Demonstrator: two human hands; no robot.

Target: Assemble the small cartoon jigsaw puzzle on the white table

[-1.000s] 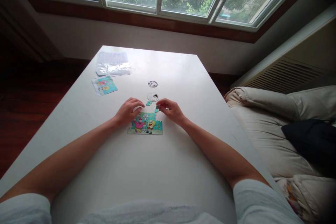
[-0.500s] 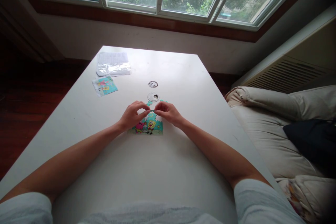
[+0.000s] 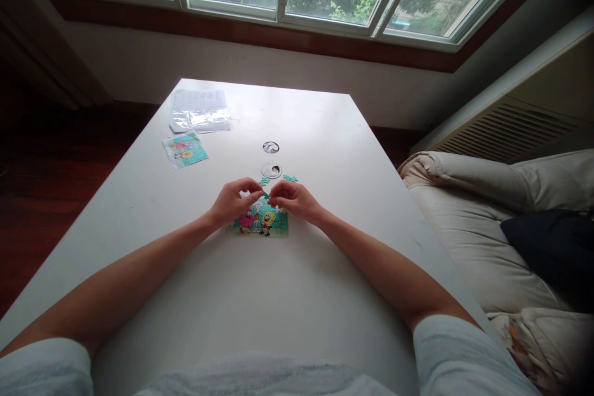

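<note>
White in finish, the table (image 3: 260, 297) carries a partly assembled SpongeBob SquarePants jigsaw (image 3: 267, 224), flat and face up, its far edge partly hidden by the hands. Left hand (image 3: 237, 201) and right hand (image 3: 294, 200) meet above that edge; each grip appears pinched on a small turquoise puzzle piece (image 3: 266, 195), though which one bears it cannot be told. Change noted: one second ago the hands stood apart; half a second ago they had met with the piece edge-on, and it now shows at a tilt. Judged accordingly, the piece is being turned and is not yet joined. Beyond the fingertips lie turquoise loose pieces (image 3: 290, 178), then two round discs (image 3: 271, 170). Farther left, a picture card (image 3: 186, 150) of the same characters lies just beside a clear plastic bag (image 3: 199, 119) holding printed paper. No brand is legible; the print is too fine to read.
</note>
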